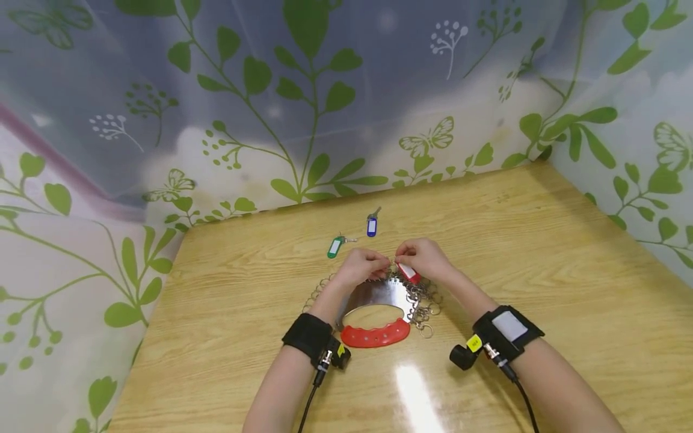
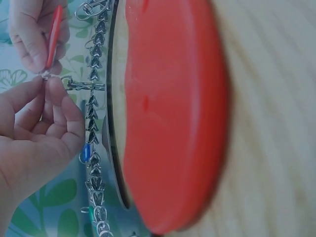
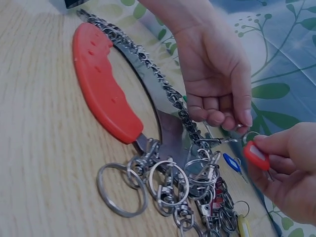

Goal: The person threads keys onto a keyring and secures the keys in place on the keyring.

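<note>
A large key holder with a red grip (image 1: 375, 335) and a curved metal plate (image 1: 381, 293) lies on the table, its toothed far edge hung with swivel clasps and split rings (image 3: 169, 182). My left hand (image 1: 364, 266), beyond that edge, pinches a small metal ring between thumb and fingers; the ring is mostly hidden by the fingertips. From the edge a swivel clasp (image 3: 211, 141) reaches toward these fingertips. Close to its right, my right hand (image 1: 428, 258) holds a red key tag (image 3: 256, 156) with a white label, thumb on the tag near its ring.
Farther back on the wooden table (image 1: 227, 337) lie a green key tag (image 1: 335, 247) and a blue key tag (image 1: 372, 227), each with a key. A yellow tag (image 3: 244, 226) shows in the right wrist view. Leaf-patterned cloth (image 1: 335, 120) stands behind the table.
</note>
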{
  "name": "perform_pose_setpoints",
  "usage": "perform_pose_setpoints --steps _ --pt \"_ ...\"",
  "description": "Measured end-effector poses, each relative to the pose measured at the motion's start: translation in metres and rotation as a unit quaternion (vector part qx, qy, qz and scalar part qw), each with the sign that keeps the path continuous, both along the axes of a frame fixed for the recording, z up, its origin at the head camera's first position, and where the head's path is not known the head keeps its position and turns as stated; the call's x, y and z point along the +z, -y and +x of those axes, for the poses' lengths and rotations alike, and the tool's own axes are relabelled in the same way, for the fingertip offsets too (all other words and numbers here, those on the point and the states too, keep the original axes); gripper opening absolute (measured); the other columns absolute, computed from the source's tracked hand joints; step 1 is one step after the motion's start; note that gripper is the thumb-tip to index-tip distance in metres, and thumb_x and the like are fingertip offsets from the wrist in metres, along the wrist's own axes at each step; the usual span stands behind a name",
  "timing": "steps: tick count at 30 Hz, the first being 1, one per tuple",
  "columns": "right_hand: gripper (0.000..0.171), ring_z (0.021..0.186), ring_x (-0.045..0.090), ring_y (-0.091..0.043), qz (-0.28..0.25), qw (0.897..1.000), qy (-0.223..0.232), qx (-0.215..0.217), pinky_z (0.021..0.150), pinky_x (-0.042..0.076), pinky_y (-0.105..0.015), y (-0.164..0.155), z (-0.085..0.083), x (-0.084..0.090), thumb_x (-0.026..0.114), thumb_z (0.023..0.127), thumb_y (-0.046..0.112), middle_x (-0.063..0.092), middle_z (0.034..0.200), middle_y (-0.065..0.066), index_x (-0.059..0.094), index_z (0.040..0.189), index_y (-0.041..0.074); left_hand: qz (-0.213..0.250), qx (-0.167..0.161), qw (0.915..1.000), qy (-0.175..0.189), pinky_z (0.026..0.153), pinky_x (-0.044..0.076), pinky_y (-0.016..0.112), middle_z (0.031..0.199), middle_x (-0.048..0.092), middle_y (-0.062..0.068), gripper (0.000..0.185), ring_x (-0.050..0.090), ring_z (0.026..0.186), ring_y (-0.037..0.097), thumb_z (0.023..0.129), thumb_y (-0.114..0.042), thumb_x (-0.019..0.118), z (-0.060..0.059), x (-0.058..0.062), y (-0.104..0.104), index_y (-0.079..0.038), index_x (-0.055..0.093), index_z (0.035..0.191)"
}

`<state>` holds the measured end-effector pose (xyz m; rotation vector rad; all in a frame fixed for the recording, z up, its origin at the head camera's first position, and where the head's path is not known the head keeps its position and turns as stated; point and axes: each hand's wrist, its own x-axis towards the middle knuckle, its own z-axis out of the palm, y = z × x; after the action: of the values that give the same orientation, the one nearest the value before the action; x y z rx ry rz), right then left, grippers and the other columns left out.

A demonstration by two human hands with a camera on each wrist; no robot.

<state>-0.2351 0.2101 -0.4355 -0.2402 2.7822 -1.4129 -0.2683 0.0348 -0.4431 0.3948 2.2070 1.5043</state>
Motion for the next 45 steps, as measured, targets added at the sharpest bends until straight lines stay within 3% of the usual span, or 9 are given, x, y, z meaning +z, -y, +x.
perform_pose_setpoints --steps 5,12,20,26,36,45 --pt "0.008 0.073 0.058 -0.021 0.008 0.999 -0.038 -0.02 0.062 0.043 -0.028 0.003 0.0 -0.002 0.062 0.086 0.007 0.065 0.081 -0.01 0.065 0.088 -0.001 0.009 -0.016 0.9998 0.002 0.07 0.051 0.029 0.076 0.064 0.009 0.022 0.06 0.067 0.012 0.092 -0.01 0.057 0.0 0.0 -0.001 0.008 0.066 0.102" --pt "0.008 0.074 0.058 -0.022 0.004 0.999 -0.042 -0.023 0.062 0.044 -0.029 0.007 0.002 -0.002 0.062 0.087 0.007 0.064 0.081 -0.01 0.064 0.089 -0.001 0.007 -0.014 0.9996 -0.023 0.068 0.051 0.028 0.076 0.064 0.011 0.02 0.059 0.065 0.012 0.091 -0.005 0.057 0.0 -0.001 -0.001 0.011 0.066 0.099" --pt "0.005 0.074 0.061 -0.022 0.016 0.995 -0.097 0.0 0.065 0.048 -0.032 0.011 0.002 -0.007 0.063 0.085 0.004 0.066 0.08 -0.01 0.064 0.086 -0.001 -0.08 -0.003 0.9931 -0.086 0.057 0.041 0.022 0.072 0.06 0.003 0.017 0.051 0.065 0.011 0.09 -0.009 0.057 0.002 0.0 -0.002 0.002 0.069 0.091" --pt "0.006 0.068 0.059 -0.018 0.03 0.992 -0.125 0.012 0.061 0.048 -0.03 0.015 0.004 -0.009 0.065 0.083 0.004 0.065 0.076 -0.008 0.062 0.083 -0.002 -0.082 -0.008 0.9907 -0.108 0.053 0.036 0.021 0.07 0.057 0.005 0.019 0.046 0.06 0.011 0.093 -0.006 0.053 0.005 0.002 -0.004 0.004 0.068 0.089" --pt "0.004 0.066 0.059 -0.018 0.045 0.984 -0.17 -0.009 0.059 0.047 -0.031 0.02 0.006 -0.014 0.066 0.082 0.001 0.065 0.075 -0.008 0.062 0.081 0.0 -0.05 0.032 0.9929 -0.103 0.052 0.035 0.018 0.063 0.054 0.003 0.022 0.048 0.057 0.009 0.094 -0.002 0.048 0.009 -0.002 -0.009 0.007 0.066 0.083" --pt "0.003 0.064 0.056 -0.018 0.076 0.98 -0.186 0.0 0.059 0.045 -0.033 0.021 0.004 -0.013 0.065 0.083 0.003 0.064 0.076 -0.008 0.062 0.082 0.001 -0.014 0.059 0.9973 -0.042 0.055 0.042 0.019 0.069 0.056 0.005 0.021 0.052 0.058 0.01 0.095 -0.001 0.048 0.005 -0.003 -0.01 0.011 0.065 0.094"
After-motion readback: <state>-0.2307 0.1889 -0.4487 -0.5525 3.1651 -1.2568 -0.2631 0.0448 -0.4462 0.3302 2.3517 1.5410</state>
